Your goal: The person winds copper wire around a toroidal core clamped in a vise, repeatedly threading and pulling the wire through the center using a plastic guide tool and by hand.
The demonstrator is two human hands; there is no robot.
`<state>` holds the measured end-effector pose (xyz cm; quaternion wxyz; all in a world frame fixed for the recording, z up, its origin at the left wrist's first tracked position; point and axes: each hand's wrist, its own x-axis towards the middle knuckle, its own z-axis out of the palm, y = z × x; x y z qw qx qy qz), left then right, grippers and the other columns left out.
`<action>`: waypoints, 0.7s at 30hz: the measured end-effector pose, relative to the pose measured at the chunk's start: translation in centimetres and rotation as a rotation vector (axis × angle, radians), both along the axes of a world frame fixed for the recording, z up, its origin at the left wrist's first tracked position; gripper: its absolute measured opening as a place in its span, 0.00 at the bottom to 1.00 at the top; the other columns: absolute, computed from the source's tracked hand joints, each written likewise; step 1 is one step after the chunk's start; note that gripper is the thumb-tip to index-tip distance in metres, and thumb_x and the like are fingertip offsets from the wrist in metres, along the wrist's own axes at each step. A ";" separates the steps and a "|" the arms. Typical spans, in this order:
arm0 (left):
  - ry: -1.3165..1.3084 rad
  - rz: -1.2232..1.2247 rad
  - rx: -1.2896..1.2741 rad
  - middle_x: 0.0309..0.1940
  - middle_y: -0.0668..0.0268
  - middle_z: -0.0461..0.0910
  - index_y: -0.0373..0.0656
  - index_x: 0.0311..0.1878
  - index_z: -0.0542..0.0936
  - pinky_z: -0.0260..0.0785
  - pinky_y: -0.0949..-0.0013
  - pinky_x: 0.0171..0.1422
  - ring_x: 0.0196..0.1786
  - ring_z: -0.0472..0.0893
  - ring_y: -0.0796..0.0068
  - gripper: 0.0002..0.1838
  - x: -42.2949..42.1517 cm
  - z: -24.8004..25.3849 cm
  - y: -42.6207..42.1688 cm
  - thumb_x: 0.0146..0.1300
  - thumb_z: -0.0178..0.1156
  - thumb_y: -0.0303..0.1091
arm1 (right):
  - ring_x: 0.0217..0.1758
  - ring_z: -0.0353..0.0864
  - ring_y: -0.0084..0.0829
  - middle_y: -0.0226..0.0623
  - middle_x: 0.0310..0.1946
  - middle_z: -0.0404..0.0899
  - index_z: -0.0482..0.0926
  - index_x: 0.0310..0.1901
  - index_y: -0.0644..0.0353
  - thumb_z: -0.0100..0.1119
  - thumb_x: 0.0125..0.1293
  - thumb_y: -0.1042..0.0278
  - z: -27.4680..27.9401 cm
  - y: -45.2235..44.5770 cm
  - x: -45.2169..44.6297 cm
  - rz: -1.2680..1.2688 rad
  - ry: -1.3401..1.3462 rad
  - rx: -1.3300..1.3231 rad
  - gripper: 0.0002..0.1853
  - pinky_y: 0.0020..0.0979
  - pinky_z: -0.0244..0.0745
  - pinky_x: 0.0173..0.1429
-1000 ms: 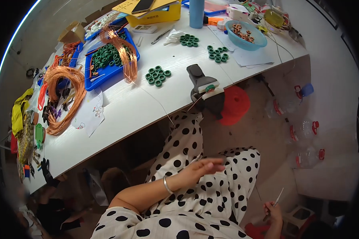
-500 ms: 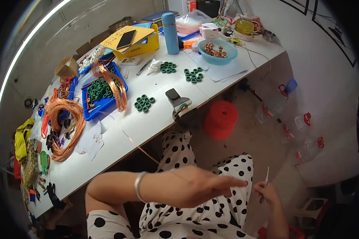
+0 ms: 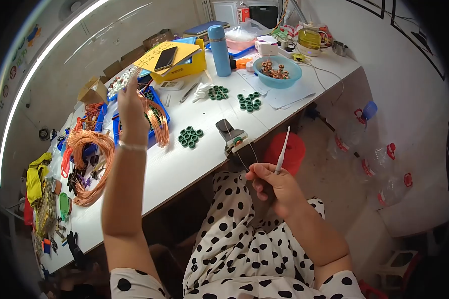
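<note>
Holding tool (image 3: 283,152) and wire (image 3: 254,151) together, the right hand (image 3: 279,187) has reached the table's (image 3: 204,159) front edge. Left hand's (image 3: 133,112) grip is unclear.

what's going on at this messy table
A seated person's right hand holds a slim white tool and seems to pinch thin wire running to a green ring in the clamp at the table edge. The left hand is raised by the copper wire bundle; its grip is unclear.
</note>
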<state>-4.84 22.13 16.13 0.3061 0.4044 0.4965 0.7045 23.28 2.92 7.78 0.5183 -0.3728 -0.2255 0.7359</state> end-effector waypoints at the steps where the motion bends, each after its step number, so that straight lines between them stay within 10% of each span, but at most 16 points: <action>1: -0.004 -0.054 0.120 0.27 0.74 0.69 0.43 0.40 0.77 0.61 0.76 0.35 0.31 0.67 0.84 0.21 -0.1 -3.4 -1.5 0.64 0.59 0.54 | 0.24 0.71 0.18 0.34 0.33 0.81 0.78 0.39 0.61 0.59 0.68 0.62 -0.2 0.0 0.0 0.017 -0.011 0.016 0.10 0.20 0.64 0.23; 5: -0.251 -0.842 -0.385 0.47 0.56 0.79 0.37 0.57 0.73 0.70 0.68 0.51 0.48 0.78 0.71 0.38 2.2 -11.0 -7.1 0.64 0.52 0.66 | 0.22 0.70 0.18 0.37 0.32 0.81 0.78 0.39 0.63 0.61 0.66 0.64 -0.9 -1.4 1.2 0.161 -0.066 0.092 0.10 0.20 0.65 0.24; 11: -0.449 -0.666 -0.297 0.70 0.43 0.55 0.32 0.74 0.35 0.64 0.55 0.67 0.69 0.64 0.52 0.63 1.2 -9.3 -3.5 0.56 0.44 0.79 | 0.24 0.76 0.23 0.45 0.32 0.83 0.80 0.32 0.67 0.66 0.61 0.67 -3.9 -9.0 8.8 0.536 -0.299 0.073 0.10 0.22 0.68 0.28; 15: -0.744 -0.773 -0.212 0.71 0.40 0.52 0.33 0.73 0.28 0.61 0.53 0.70 0.70 0.63 0.48 0.65 -2.6 -8.0 0.1 0.55 0.43 0.80 | 0.29 0.79 0.25 0.44 0.34 0.84 0.81 0.33 0.67 0.69 0.57 0.68 -6.2 -15.2 16.9 0.595 -0.385 -0.134 0.10 0.23 0.70 0.31; 21: -0.817 -0.855 -0.055 0.63 0.47 0.69 0.30 0.71 0.52 0.69 0.57 0.64 0.62 0.74 0.57 0.43 -7.3 -2.6 3.1 0.69 0.44 0.62 | 0.31 0.80 0.23 0.41 0.34 0.85 0.82 0.36 0.66 0.68 0.58 0.70 -8.7 -22.7 25.1 0.401 -0.563 -0.564 0.09 0.23 0.72 0.29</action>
